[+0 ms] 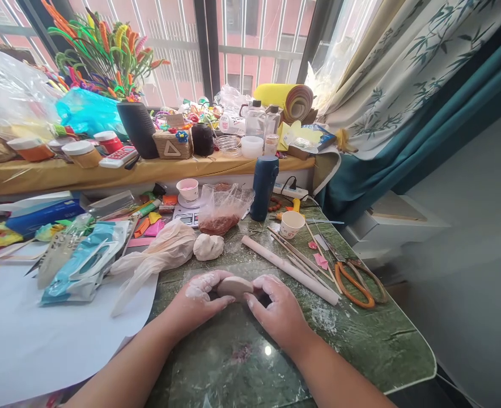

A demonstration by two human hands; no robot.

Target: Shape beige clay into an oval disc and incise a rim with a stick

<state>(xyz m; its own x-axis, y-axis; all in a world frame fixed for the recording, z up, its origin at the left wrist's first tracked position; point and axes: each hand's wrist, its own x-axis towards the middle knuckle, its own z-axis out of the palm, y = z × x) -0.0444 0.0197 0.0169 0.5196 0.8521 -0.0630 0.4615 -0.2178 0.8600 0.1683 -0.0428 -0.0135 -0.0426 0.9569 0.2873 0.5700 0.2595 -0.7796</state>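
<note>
Between my two hands is a smooth, rounded piece of greyish-pink clay (234, 288), held just above the green table. My left hand (206, 294) grips its left end, thumb along the near side and fingers behind. On the right end, my right hand (274, 303) pinches it with thumb and curled fingers. White powder coats both hands. Just beyond them sits a white lump of dough-like clay (208, 247), beside a crumpled plastic bag (165, 246). A pale rolling pin (291, 269) lies slantwise to the right of my hands.
Scissors with orange handles (355, 289) and thin sticks (301, 255) lie at right, near a paper cup (292, 224). A dark blue bottle (264, 188) stands behind, next to a bag of reddish-brown material (220, 218). White paper (63, 345) covers the left side.
</note>
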